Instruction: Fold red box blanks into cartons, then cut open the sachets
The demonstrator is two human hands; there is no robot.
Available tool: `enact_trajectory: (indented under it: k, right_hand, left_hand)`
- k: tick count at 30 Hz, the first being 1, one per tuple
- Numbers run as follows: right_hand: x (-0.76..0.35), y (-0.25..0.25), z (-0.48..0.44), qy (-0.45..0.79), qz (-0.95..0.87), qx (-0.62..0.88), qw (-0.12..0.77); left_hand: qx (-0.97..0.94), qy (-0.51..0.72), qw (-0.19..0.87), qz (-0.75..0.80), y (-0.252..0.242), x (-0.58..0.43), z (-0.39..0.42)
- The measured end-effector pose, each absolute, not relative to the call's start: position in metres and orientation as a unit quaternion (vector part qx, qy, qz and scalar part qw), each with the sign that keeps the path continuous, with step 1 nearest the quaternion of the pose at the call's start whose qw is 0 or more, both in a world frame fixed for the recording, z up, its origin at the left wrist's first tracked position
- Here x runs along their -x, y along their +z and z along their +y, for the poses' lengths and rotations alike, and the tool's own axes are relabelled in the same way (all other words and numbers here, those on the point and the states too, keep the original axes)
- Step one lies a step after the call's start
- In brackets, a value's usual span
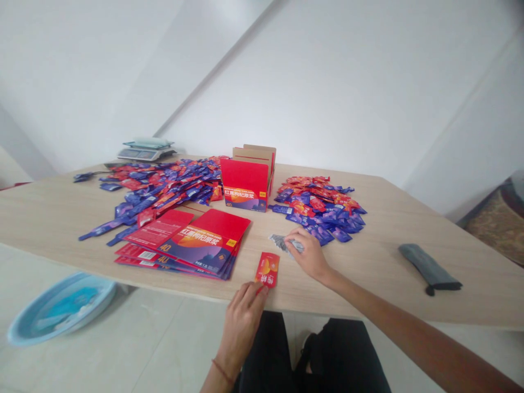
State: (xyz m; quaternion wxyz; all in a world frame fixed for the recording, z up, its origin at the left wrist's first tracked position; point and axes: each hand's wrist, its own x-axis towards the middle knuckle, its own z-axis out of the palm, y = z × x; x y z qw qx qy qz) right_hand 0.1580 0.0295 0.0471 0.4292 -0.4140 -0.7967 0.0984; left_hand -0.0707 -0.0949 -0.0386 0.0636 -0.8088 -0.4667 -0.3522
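your left hand has its fingertips at the near end of the red packet, which lies flat on the table close to its front edge; you can't tell from here whether thumb and finger are pinching it. your right hand is apart from the left, just beyond the packet and to its right, its fingertips bunched over a silvery piece; whether they grip it or only touch it, you cannot tell.

to the left of the packet, you have a stack of flat cartons, red and purple, slightly fanned. beyond the packet stands the upright carton, its top open. past the packet to the right sits a heap of red and purple sachets; a wider spread of sachets lies far to its left, with a scale behind. well right of the packet rests a grey pouch. a blue basin is on the floor, left of the packet and lower.
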Motion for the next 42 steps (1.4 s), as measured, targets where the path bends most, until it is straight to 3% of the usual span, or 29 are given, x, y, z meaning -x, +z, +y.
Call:
enact_trajectory:
  k: [14,22,30,36,38,42]
  right_hand:
    - [-0.099,0.008,0.003,0.105,-0.897,0.349,0.252]
    - [-0.107,-0.004,0.014,-0.028,-0.954,0.272,0.126]
    - [-0.113,0.008,0.064,-0.049,-0.908,0.393,0.136]
    - [-0.110,0.020,0.032,0.079,-0.829,0.433,0.345]
    - [-0.107,0.022,0.014,0.102,-0.858,0.387,0.322]
    - [-0.100,0.012,-0.008,0.045,-0.931,0.305,0.197]
  left_hand:
    - [0.781,-0.451,-0.022,-0.432,-0.054,0.067,-0.092]
    - [0.764,-0.457,-0.064,-0.450,-0.056,0.065,-0.095]
    - [0.760,-0.471,-0.053,-0.444,-0.055,0.065,-0.095]
    - [0.756,-0.474,-0.063,-0.447,-0.056,0.064,-0.095]
    - [0.756,-0.474,-0.062,-0.447,-0.056,0.064,-0.096]
    - [0.760,-0.467,-0.064,-0.448,-0.053,0.064,-0.097]
